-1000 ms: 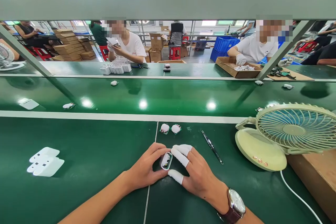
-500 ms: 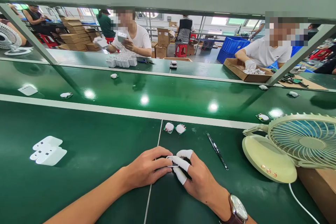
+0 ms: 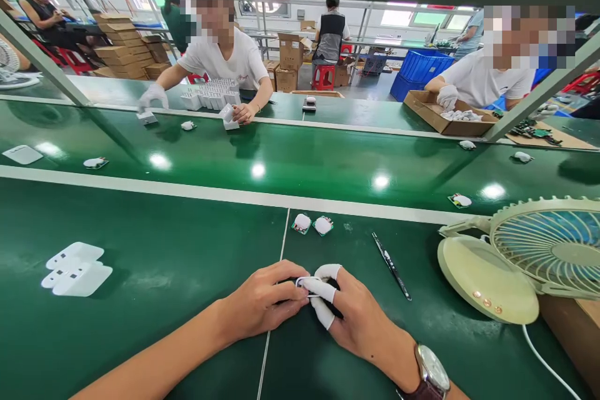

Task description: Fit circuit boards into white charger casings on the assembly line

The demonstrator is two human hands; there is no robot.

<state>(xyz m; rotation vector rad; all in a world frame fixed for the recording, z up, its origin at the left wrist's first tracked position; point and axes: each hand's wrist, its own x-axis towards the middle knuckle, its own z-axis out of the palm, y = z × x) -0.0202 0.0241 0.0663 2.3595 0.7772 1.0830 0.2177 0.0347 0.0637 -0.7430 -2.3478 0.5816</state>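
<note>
My left hand [image 3: 269, 297] and my right hand [image 3: 360, 319] meet over the table, both closed on one small white plastic piece [image 3: 302, 282]. White finger cots cover the thumb and fingers of the right hand that grip it. Most of the piece is hidden by the fingers. Just beyond the hands lie two small green circuit boards with white pads, the left board [image 3: 301, 223] beside the right board [image 3: 323, 225]. Black tweezers [image 3: 392, 265] rest to the right of my right hand. Several flat white plastic covers [image 3: 77, 269] lie overlapped at the left.
A pale green fan [image 3: 487, 281] stands at the right, its white cord trailing forward. Beyond the white strip, the green belt [image 3: 319, 165] carries several padded boards. Across it, one co-worker handles white boxes [image 3: 210, 94]; another reaches into a cardboard carton [image 3: 422, 114].
My hands keep hold of the white piece, hardly shifting. Parts on the belt have moved left. The co-worker at the left has lowered white boxes to the belt. The view has tilted slightly.
</note>
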